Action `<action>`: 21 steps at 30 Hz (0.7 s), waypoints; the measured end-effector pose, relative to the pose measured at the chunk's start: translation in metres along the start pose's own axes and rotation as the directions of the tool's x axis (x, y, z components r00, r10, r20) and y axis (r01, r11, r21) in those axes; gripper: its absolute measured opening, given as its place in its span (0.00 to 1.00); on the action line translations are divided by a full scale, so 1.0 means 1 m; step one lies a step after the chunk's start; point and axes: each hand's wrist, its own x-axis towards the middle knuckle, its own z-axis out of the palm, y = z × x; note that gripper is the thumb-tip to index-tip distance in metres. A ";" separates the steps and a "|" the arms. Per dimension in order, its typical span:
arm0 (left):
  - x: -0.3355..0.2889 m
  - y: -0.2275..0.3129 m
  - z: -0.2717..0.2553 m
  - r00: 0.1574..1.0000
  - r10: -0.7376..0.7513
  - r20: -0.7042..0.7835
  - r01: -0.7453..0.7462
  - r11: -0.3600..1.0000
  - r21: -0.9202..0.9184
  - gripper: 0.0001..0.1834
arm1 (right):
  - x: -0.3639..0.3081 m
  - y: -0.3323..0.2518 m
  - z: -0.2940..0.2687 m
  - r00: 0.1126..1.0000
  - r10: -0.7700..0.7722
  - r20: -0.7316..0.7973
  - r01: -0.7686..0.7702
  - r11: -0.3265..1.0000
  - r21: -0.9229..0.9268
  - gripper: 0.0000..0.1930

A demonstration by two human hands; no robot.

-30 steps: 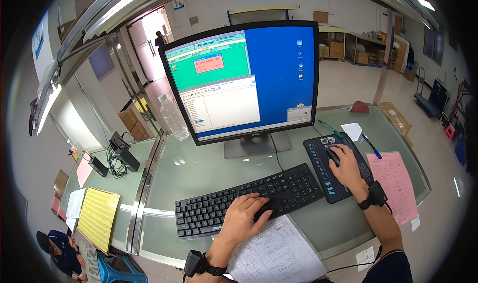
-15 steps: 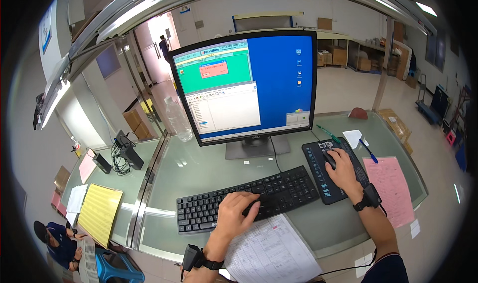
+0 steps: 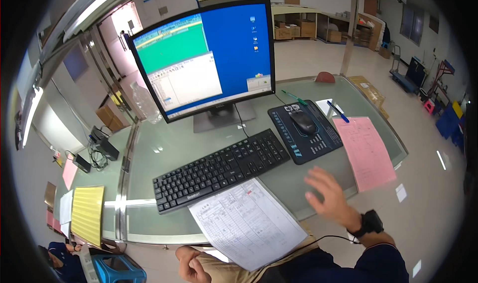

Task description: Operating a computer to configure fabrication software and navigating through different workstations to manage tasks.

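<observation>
Hovering by the near edge of the glass-topped desk, the right hand has its fingers spread apart and somewhat blurred; whether it touches the glass cannot be told. The left hand is low in the view, beside the person's thigh, with its fingers curled inward; I cannot tell whether they close on anything. Beyond the right hand, the black mouse sits on a dark patterned mouse pad. The black keyboard lies at a slant to the left of the pad, in front of the monitor. A white printed sheet lies right by the keyboard's near side, its lower part reaching past the desk edge toward the lap. A pink sheet lies just beside the pad, on its right, with a blue pen near its top and a green pen at the pad's far side. A clear plastic bottle stands left of the monitor. At lower left, another person is near a blue stool.
</observation>
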 end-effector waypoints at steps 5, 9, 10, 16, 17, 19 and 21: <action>0.031 0.060 0.031 0.883 0.218 0.415 -0.365 0.875 0.317 0.25 | -0.027 -0.026 0.029 0.992 -0.052 0.114 0.050 0.998 0.025 0.21; 0.076 0.080 0.074 0.647 0.129 0.752 -0.587 0.713 0.383 0.30 | -0.036 -0.021 0.041 0.999 -0.037 -0.023 0.035 0.995 -0.091 0.22; 0.081 0.068 0.072 0.553 0.234 0.800 -0.771 0.507 0.385 0.35 | -0.042 -0.018 0.042 0.998 -0.007 -0.066 0.002 0.998 -0.062 0.22; 0.116 0.041 0.037 0.600 0.097 0.794 -0.559 0.761 0.330 0.25 | -0.021 -0.024 0.088 0.967 0.072 -0.243 -0.027 0.982 0.184 0.22; 0.130 0.016 0.038 0.525 0.293 0.799 -0.729 0.639 0.245 0.26 | -0.019 -0.027 0.087 0.946 0.093 -0.312 -0.030 0.979 0.200 0.21; 0.134 0.023 0.054 0.519 0.385 0.764 -0.740 0.649 0.176 0.24 | -0.023 -0.030 0.083 0.947 0.130 -0.294 -0.077 0.979 0.187 0.18; 0.111 0.044 0.072 0.552 0.373 0.746 -0.688 0.710 0.153 0.23 | -0.036 -0.024 0.076 0.955 0.172 -0.242 -0.136 0.978 0.156 0.17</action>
